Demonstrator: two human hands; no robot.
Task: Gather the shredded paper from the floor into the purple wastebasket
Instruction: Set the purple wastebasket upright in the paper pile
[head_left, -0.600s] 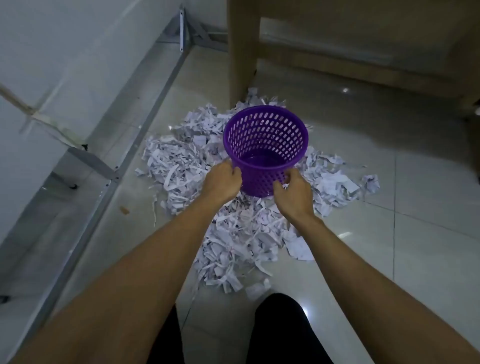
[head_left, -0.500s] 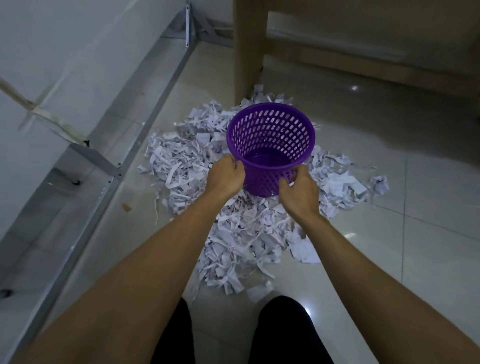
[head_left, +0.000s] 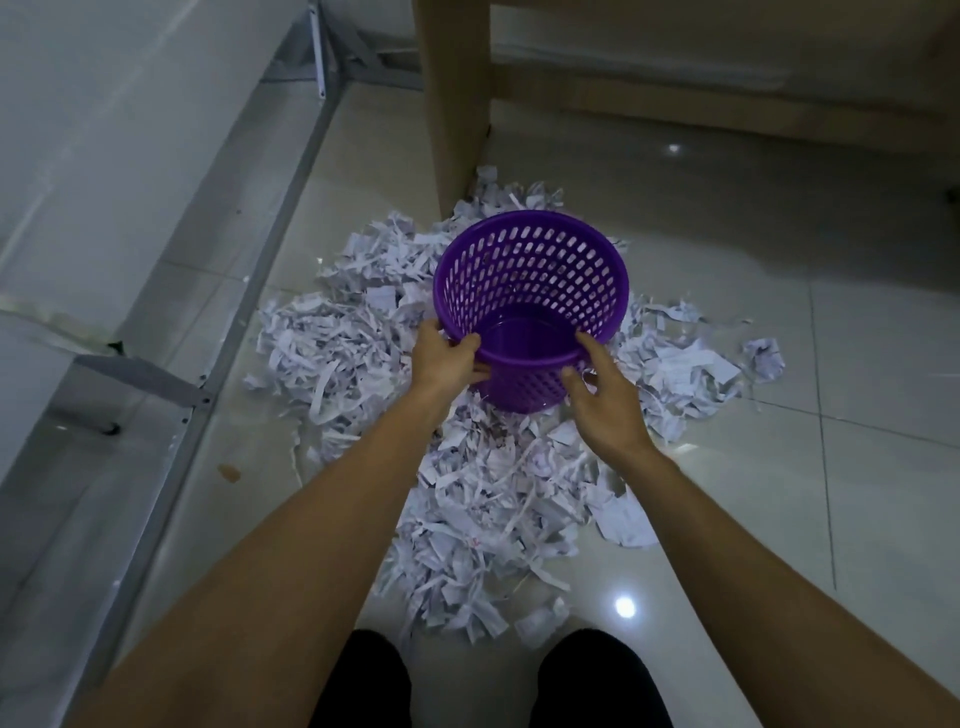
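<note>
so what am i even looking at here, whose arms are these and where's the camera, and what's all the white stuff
There is no machine here: these are a person's two bare arms, filmed by a wide-angle camera worn on their head, looking forward and down. That is why the arms reach in from the bottom of the picture, with the person's dark-clothed knees just below.

The white stuff is shredded paper, lying in a loose heap on the tiled floor. In the middle of the heap stands a purple wastebasket with holes in its wall; it looks empty inside.

The left hand grips the basket's near rim, thumb over the edge. The right hand is at the rim too, but with fingers spread and loose, not clearly gripping.

Behind the basket stands a wooden furniture leg, and a metal frame runs along the left.
</note>
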